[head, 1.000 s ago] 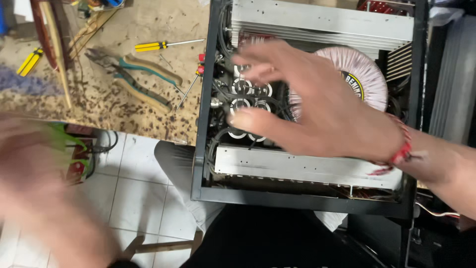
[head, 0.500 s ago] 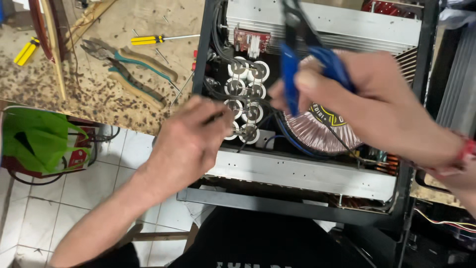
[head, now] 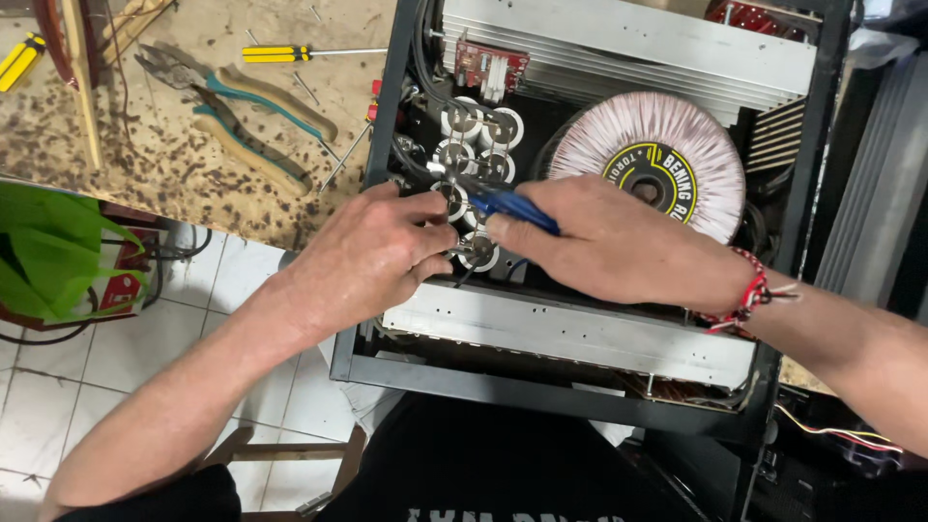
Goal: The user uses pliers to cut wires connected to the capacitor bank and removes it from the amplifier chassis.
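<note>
An open black amplifier chassis (head: 590, 396) lies in front of me, with a bank of round silver-topped capacitors (head: 478, 130) and a large pink-wound toroidal transformer (head: 657, 155) inside. My right hand (head: 619, 246) grips a blue-handled hand tool (head: 512, 205) whose tip points left into the capacitor bank. My left hand (head: 372, 256) rests at the chassis's left edge, its fingertips pinched at the capacitors right beside the tool's tip. What the fingers pinch is hidden.
On the speckled workbench (head: 145, 164) to the left lie large teal-handled pliers (head: 232, 106), a yellow-and-black screwdriver (head: 290, 53) and thin nails. A green bag (head: 58, 246) sits over the tiled floor. Finned heat sinks (head: 619, 43) line the chassis's far side.
My right hand has come down from above the transformer and turned the blue tool from upright to flat, pointing at the capacitors. My left hand has shifted slightly towards the tool's tip.
</note>
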